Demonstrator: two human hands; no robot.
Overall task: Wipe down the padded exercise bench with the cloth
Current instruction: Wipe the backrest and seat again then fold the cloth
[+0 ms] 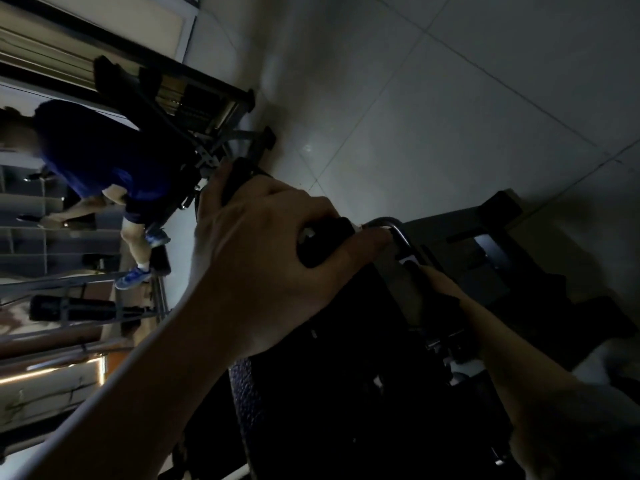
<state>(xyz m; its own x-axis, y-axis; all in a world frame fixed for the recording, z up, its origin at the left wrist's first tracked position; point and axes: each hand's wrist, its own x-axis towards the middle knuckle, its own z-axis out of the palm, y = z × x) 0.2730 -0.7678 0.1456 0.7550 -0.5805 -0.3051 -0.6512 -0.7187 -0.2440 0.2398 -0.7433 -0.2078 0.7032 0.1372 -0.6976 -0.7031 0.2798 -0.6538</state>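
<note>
The view is dark and rolled sideways. The black padded bench (329, 393) fills the lower middle, and its textured edge (242, 386) catches a little light. My left hand (263, 244) reaches in from the lower left and is clamped over a black padded end of the bench (325, 240), fingers over the top and thumb stretched toward a curved metal handle (398, 230). My right hand (441, 284) comes from the lower right and sits just below that handle, against dark frame parts, with its fingers lost in shadow. I cannot make out a cloth.
Grey floor tiles (450, 116) fill the upper right. A black frame foot (498, 209) lies right of the handle. A person in blue clothes and blue shoes (104, 161) uses another machine at left, beside a weight stack (194, 102). A pale shape (602, 362) is at lower right.
</note>
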